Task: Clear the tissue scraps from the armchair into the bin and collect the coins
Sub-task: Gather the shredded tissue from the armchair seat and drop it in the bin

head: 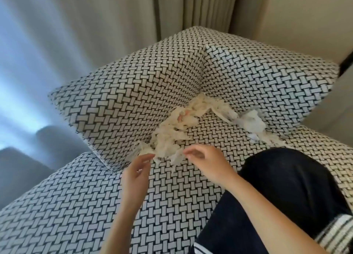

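A heap of torn white tissue scraps [175,135] lies on the armchair seat [80,206], packed into the corner where the back cushions meet. More scraps [250,120] trail off to the right along the crease. A small pinkish object [181,117] shows among the scraps; I cannot tell what it is. My left hand [136,169] hovers at the heap's near left edge, fingers straight and relaxed. My right hand [205,159] hovers at the near right edge with fingers loosely curled, holding nothing. No coins or bin are in view.
The chair has black-and-white woven-pattern cushions [124,101]. My knee in dark trousers [286,187] rests on the right of the seat. Beige curtains [191,7] hang behind the chair, with sheer bright curtains [28,62] at the left.
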